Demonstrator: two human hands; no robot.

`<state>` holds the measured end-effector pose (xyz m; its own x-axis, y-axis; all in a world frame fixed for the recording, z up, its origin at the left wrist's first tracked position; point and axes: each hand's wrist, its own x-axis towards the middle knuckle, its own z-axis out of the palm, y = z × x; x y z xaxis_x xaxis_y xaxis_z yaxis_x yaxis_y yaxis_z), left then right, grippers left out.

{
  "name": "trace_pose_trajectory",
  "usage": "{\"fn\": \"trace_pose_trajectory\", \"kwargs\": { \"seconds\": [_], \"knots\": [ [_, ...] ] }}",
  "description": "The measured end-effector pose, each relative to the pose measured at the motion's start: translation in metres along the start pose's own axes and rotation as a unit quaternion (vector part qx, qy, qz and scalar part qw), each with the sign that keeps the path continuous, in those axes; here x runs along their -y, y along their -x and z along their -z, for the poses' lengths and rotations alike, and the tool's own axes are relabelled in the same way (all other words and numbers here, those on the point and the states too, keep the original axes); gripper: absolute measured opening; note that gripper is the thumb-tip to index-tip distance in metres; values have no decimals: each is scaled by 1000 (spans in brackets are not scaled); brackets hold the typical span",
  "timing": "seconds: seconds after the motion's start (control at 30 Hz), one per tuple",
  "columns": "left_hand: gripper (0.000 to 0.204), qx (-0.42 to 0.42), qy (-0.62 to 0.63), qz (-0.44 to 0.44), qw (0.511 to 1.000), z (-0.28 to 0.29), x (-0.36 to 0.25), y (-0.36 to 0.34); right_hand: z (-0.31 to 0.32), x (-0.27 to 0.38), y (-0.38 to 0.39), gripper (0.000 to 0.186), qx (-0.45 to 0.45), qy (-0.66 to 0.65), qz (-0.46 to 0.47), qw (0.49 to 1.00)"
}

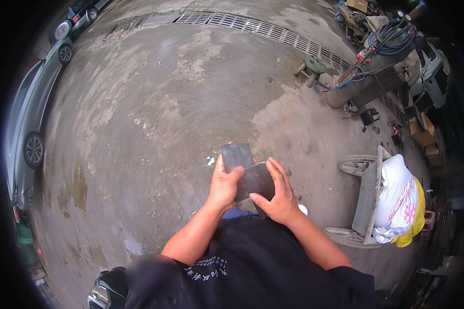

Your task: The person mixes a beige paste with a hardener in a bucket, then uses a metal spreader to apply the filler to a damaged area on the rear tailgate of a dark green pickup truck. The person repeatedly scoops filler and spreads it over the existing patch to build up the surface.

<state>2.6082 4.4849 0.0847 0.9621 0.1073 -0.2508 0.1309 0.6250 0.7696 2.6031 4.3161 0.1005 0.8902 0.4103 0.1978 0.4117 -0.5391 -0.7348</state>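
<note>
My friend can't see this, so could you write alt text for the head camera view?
A person's left hand and right hand hold flat, dark grey pieces above a stained concrete yard. A silver-grey car stands at left; at right, a two-wheeled cart bears a white sack.

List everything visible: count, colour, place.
Lighter plate: 1, grey, left hand
Darker plate: 1+, blackish, between hands
Car: 1, silver, left edge
Vehicle: 1, dark, upper left
Drain grating: 1, grey, top
Stool: 1, green, upper right
Hose coil: 1, bluish, upper right
Handcart: 1, grey, right
Sack: 1, white, at handcart
Yellow bag: 1, yellow, against sack
Clutter: uncountable, mixed, right rim
Shirt: 1, black, bottom
Left hand: 1, bare, centre
Right hand: 1, bare, centre
</note>
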Motion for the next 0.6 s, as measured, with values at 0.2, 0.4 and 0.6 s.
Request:
{"fn": "trace_pose_trajectory", "kwargs": {
  "seconds": [0.2,0.4,0.6],
  "knots": [
    [65,33,19,14,999,-10,-1,-18,4,7,-5,93,43,73,13,996],
    [43,7,-4,-50,999,-21,4,-35,37,7,13,78,40,3,-57,998],
    [33,44,12,-82,996,-55,1,-26,50,17,27,60,17,14,-4,1000]
  ]
}}
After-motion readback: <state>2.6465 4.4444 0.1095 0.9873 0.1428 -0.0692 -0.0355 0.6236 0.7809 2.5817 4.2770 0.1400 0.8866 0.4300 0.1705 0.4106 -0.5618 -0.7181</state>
